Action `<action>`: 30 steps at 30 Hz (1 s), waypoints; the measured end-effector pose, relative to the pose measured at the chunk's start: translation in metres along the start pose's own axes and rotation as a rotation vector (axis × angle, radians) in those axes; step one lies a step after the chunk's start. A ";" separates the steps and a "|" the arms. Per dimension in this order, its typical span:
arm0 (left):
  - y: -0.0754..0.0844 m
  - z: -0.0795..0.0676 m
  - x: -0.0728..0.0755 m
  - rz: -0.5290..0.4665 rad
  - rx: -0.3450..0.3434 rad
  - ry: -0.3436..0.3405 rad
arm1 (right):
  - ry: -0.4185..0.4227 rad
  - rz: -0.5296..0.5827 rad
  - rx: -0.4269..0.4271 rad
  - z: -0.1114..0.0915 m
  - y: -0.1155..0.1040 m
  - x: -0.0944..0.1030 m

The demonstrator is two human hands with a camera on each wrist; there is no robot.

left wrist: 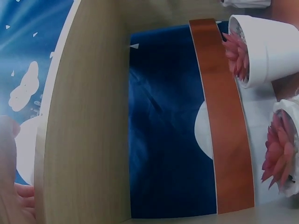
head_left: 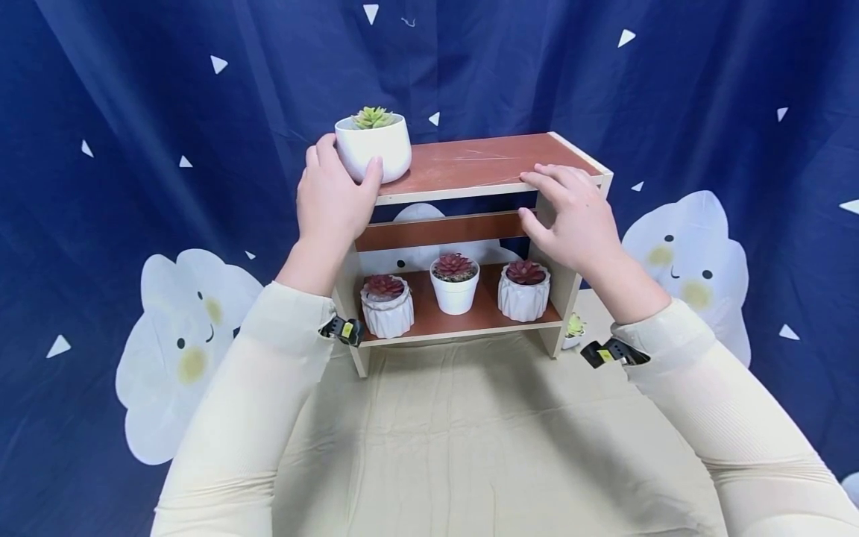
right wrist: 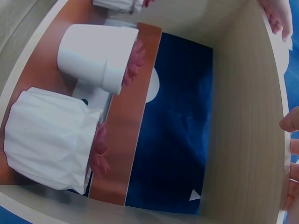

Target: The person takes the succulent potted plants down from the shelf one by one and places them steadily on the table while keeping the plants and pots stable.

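My left hand (head_left: 335, 198) holds a round white pot with a green succulent (head_left: 376, 149) at the left end of the shelf's brown top. Its thumb lies across the pot's front, while the other fingers reach round the left side. At the right end, my right hand (head_left: 572, 216) rests its fingertips at the front edge of the top, with the thumb lower in front of the opening. The small wooden shelf (head_left: 483, 160) stands upright. In the right wrist view, the right thumb (right wrist: 290, 120) overlaps the edge of the top board.
On the lower board stand three white pots with red succulents: a faceted left one (head_left: 388, 309), a smooth middle one (head_left: 455, 291) and a faceted right one (head_left: 523, 294). A small green plant (head_left: 574, 330) sits beside the shelf's right leg. Behind hangs a blue curtain (head_left: 483, 67); beige cloth (head_left: 456, 432) lies in front.
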State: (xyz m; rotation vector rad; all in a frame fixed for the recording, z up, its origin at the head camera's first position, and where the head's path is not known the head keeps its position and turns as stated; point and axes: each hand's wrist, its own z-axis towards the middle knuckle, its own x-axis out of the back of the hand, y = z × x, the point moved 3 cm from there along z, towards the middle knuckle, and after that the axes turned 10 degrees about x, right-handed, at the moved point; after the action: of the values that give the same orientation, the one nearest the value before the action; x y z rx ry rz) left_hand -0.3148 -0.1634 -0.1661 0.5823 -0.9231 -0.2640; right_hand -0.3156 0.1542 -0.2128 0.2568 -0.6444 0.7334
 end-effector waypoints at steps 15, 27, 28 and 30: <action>0.013 0.018 -0.001 0.074 0.197 -0.138 | 0.011 -0.014 0.009 0.000 0.001 -0.002; 0.017 0.026 -0.003 0.081 0.253 -0.215 | 0.012 -0.017 0.022 0.000 0.000 -0.003; 0.017 0.026 -0.003 0.081 0.255 -0.221 | 0.013 -0.016 0.022 0.000 0.000 -0.002; 0.018 0.026 -0.002 0.084 0.259 -0.229 | 0.015 -0.015 0.024 0.000 -0.001 -0.002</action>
State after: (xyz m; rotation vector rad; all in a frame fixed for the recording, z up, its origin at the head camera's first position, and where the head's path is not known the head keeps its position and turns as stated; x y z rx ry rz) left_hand -0.3377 -0.1574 -0.1449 0.7604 -1.2111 -0.1373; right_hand -0.3164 0.1527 -0.2138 0.2780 -0.6192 0.7290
